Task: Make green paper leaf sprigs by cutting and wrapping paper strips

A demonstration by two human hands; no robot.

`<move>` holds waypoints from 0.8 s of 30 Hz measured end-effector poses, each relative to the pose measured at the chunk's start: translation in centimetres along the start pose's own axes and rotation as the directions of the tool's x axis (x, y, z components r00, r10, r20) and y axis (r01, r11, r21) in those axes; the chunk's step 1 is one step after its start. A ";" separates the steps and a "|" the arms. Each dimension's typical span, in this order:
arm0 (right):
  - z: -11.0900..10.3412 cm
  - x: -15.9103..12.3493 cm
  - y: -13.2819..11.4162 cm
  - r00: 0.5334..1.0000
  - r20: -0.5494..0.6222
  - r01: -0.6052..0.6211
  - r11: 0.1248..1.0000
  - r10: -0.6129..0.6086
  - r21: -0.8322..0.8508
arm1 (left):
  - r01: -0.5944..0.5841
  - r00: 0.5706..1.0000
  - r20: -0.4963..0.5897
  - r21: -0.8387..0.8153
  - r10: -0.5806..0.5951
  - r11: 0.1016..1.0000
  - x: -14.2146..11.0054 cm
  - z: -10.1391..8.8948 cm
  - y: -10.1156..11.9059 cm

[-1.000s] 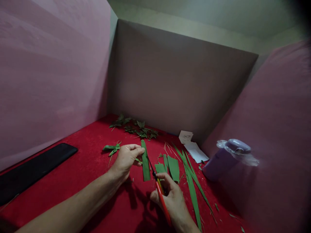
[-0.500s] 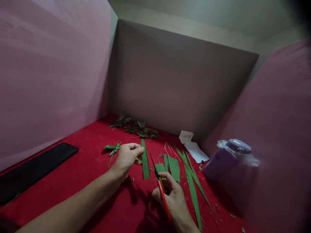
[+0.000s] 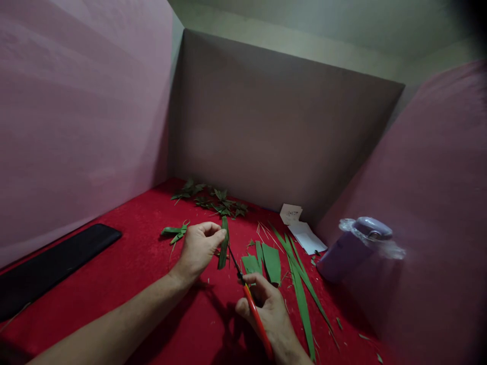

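Between thumb and fingertips, my left hand [image 3: 200,248] pinches a narrow green leaf strip [image 3: 224,246] held upright. My right hand [image 3: 268,306] is closed around the red handles of a pair of scissors [image 3: 255,313]. The dark blades point up and left, their tips beside the strip's right edge; whether they touch it I cannot tell. Cut leaf pieces [image 3: 272,263] lie just beyond my right hand. A folded leaf figure [image 3: 175,232] rests on the cloth left of my left hand.
Leafy sprigs [image 3: 220,203] lie at the back of the red cloth [image 3: 152,304]. Long leaf blades [image 3: 302,294], white papers [image 3: 307,238] and a purple container [image 3: 348,251] with plastic around its top are on the right. A long black object [image 3: 57,266] lies at the left.
The leaf strip has turned in my left hand and now looks narrower and shorter. My scissors drew slightly back to the right, then returned toward the strip.
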State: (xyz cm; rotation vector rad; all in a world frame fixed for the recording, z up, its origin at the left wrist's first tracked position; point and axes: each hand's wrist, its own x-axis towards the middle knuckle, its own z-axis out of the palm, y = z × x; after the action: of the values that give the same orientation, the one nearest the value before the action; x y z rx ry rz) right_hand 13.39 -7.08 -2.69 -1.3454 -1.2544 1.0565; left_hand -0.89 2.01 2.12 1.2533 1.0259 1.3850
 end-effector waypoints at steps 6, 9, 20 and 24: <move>-0.1 0.0 0.1 1.000 -0.023 0.007 0.999 -0.008 -0.042 | 0.047 0.999 0.011 -0.034 -0.047 0.998 -0.2 0.1 0.2; -0.1 0.0 0.2 1.000 -0.026 0.001 0.999 -0.002 -0.037 | 0.092 0.996 0.026 -0.059 -0.090 0.994 -0.4 0.2 0.0; -0.1 -0.1 0.9 0.996 -0.043 0.075 0.997 -0.076 -0.022 | 0.246 0.967 0.100 -0.138 -0.233 0.959 -1.9 1.0 -1.3; -0.1 -0.1 0.7 0.994 -0.053 0.091 0.996 -0.092 -0.013 | 0.271 0.960 0.114 -0.156 -0.255 0.950 -2.1 1.1 -1.3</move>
State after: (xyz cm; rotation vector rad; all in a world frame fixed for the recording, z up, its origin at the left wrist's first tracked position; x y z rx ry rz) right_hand 13.61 -7.15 -3.41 -1.3031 -1.2716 0.9457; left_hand 0.39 0.12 0.62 1.0053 0.9512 1.1706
